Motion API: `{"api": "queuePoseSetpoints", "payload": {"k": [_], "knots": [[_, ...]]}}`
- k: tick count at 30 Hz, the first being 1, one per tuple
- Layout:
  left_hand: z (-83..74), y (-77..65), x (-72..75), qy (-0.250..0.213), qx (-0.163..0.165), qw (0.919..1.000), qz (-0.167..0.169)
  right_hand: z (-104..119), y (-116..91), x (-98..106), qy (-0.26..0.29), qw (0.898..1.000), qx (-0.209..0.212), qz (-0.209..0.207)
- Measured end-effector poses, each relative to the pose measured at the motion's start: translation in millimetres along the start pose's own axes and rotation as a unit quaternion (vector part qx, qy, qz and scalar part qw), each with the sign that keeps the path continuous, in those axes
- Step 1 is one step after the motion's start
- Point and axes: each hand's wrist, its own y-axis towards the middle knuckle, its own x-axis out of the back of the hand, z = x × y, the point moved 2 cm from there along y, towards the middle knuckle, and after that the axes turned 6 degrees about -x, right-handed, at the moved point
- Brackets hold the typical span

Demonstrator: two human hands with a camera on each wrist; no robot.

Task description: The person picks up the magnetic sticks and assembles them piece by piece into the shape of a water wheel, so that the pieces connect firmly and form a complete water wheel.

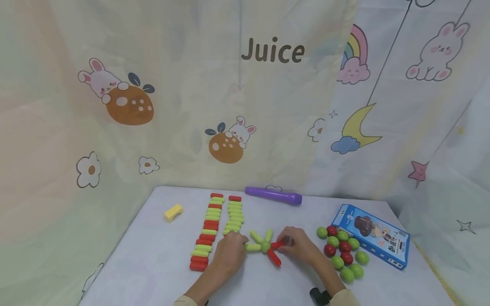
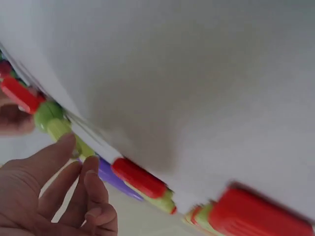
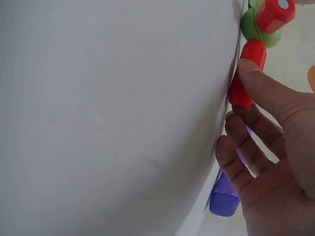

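A green ball [image 1: 265, 246] sits mid-table with several short rods stuck out around it like a star. My left hand [image 1: 231, 253] pinches the yellow-green rod [image 1: 252, 247] on its left side between thumb and fingertips. On the opposite side, my right hand [image 1: 298, 244] pinches a red rod [image 1: 277, 245], its thumb [image 3: 249, 66] lying along the rod. Another red rod [image 1: 274, 258] points toward me, and two yellow-green rods [image 1: 269, 234] point away. In the left wrist view, the held yellow-green rod [image 2: 59, 129] meets the ball [image 2: 47, 114].
Two columns of loose red and yellow-green rods [image 1: 204, 240] lie left of the hands. A yellow arch block [image 1: 174, 213] is farther left, a purple tapered stick [image 1: 273, 195] at the back. Several green and red balls [image 1: 346, 258] lie right, against a blue box [image 1: 375, 233].
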Motion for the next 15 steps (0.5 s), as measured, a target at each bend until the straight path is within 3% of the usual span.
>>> {"api": "queuePoseSetpoints", "payload": {"k": [6, 11, 15], "knots": [[26.7, -1.7, 19.4, 0.042, -0.002, 0.9978, -0.052, 5, -6, 0, -0.013, 0.999, -0.047, 0.002], [38.5, -0.4, 23.5, 0.085, 0.013, 0.9958, -0.031, 4, -9, 2, 0.001, 0.999, -0.036, -0.002], [39.5, -1.5, 21.9, 0.099, 0.005, 0.9948, -0.023, 2, -10, 2, 0.010, 1.000, -0.007, -0.002]]}}
